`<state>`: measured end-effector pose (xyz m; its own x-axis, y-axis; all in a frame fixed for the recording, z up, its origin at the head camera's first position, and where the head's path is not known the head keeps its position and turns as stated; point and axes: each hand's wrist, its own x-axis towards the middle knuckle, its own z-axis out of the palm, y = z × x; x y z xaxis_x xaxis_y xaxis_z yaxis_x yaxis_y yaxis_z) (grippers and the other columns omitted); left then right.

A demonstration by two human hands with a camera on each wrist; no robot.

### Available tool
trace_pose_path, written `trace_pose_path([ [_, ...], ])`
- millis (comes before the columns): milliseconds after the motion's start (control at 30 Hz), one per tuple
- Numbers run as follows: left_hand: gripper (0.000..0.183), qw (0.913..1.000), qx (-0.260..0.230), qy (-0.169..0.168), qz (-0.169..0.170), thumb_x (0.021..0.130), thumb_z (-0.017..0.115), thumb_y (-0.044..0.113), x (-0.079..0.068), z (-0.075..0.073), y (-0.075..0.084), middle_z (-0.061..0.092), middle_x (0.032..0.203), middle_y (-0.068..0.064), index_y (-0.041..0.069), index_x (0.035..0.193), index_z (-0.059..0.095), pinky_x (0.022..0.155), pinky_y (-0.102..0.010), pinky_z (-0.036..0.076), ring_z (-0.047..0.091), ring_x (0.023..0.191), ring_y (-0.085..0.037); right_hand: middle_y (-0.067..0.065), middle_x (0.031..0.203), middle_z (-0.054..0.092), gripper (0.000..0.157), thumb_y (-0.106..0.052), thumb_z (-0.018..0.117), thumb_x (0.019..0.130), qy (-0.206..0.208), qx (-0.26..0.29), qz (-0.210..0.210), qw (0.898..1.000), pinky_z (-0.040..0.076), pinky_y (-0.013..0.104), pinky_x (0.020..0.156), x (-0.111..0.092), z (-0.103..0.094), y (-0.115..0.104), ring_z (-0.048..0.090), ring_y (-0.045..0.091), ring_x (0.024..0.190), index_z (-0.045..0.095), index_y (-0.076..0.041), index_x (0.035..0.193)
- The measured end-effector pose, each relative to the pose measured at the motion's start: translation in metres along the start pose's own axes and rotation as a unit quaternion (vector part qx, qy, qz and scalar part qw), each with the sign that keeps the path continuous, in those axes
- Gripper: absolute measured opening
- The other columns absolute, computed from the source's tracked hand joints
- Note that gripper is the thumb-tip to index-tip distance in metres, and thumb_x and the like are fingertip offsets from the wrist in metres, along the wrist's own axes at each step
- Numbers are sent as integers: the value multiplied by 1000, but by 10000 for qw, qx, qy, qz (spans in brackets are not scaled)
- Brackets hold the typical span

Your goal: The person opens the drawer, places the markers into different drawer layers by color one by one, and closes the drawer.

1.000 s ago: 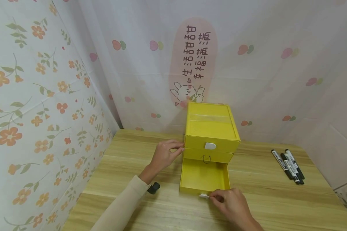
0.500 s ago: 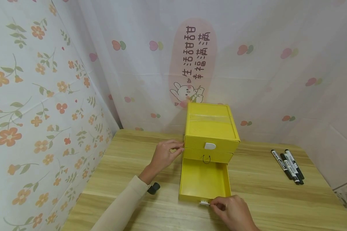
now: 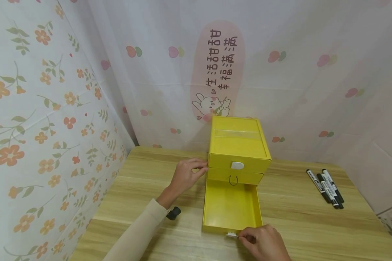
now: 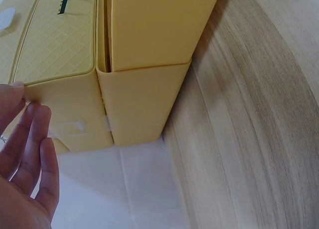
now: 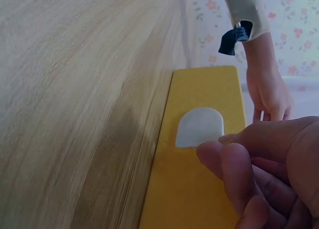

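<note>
A yellow drawer box [image 3: 236,139] stands against the back curtain. Its bottom drawer [image 3: 232,206] is pulled far out, and nothing lies inside it. My right hand [image 3: 264,241] pinches the edge of that drawer's white handle [image 5: 202,128] between thumb and fingertips. At the box's left side, my left hand [image 3: 187,174] rests its fingertips, with the thumb by the front edge; its fingers [image 4: 32,139] are fairly straight. The top drawer has a white tab [image 3: 237,165], and the middle one a thin dark loop [image 3: 233,180].
Several black-and-white markers [image 3: 326,188] lie on the wooden table [image 3: 297,217] to the right. A black strap piece [image 3: 174,213] sits at my left sleeve. Behind hangs a patterned curtain [image 3: 156,90], with a floral one [image 3: 45,127] along the left.
My right hand has moved toward me, drawing the bottom drawer further out by its handle. The left hand has stayed against the box's side.
</note>
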<state>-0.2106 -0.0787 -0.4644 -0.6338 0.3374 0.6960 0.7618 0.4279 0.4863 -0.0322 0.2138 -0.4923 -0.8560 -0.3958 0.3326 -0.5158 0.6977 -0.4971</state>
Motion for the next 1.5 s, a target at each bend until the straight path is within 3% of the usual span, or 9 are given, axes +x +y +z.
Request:
trace_pose_path([
  [333, 16, 9999, 30, -41, -90, 96, 87, 10, -1, 0, 0, 83, 110, -12, -1, 107, 87, 67, -27, 63, 81, 91, -26, -23, 72, 71, 9, -11, 93, 86, -478, 151, 298, 9983, 47, 18, 52, 0, -6, -3, 53, -12, 62, 88, -18, 88],
  [500, 15, 10000, 19, 2, -57, 96, 87, 9, -1, 1, -1, 83, 109, -13, -1, 107, 87, 67, -27, 63, 81, 89, -27, -23, 73, 71, 13, -12, 93, 87, -171, 282, 203, 9993, 50, 16, 53, 3, -8, -5, 58, -11, 63, 84, -21, 85],
  [700, 16, 10000, -14, 7, -77, 95, 87, 8, -1, 0, -1, 83, 108, -15, -2, 107, 86, 68, -29, 64, 81, 88, -27, -29, 68, 57, 27, -11, 93, 86, 388, 54, 309, 9988, 48, 19, 52, 11, -14, -3, 50, -10, 59, 74, -29, 80],
  [967, 16, 9999, -35, -48, -94, 96, 87, 9, -1, -1, 0, 82, 110, -16, -1, 108, 87, 70, -31, 65, 82, 91, -28, -29, 67, 53, 31, -8, 93, 86, 796, -87, 508, 9955, 48, 19, 52, 24, -28, 22, 49, -8, 57, 71, -28, 79],
  [1133, 16, 10000, -28, -49, -79, 96, 87, 9, -1, -1, -1, 83, 110, -15, -1, 108, 86, 71, -30, 65, 82, 91, -27, -25, 67, 56, 26, -8, 91, 89, 803, -96, 874, 9929, 50, 24, 53, 30, -42, 37, 52, -4, 58, 72, -25, 80],
  [1500, 16, 10000, -44, -32, -80, 94, 88, 8, -1, -1, 0, 83, 109, -14, -1, 108, 86, 69, -30, 65, 82, 89, -27, -19, 72, 63, 15, -11, 89, 92, 1235, -320, 1069, 9861, 52, 25, 58, 39, -64, 85, 60, -1, 63, 76, -20, 89],
])
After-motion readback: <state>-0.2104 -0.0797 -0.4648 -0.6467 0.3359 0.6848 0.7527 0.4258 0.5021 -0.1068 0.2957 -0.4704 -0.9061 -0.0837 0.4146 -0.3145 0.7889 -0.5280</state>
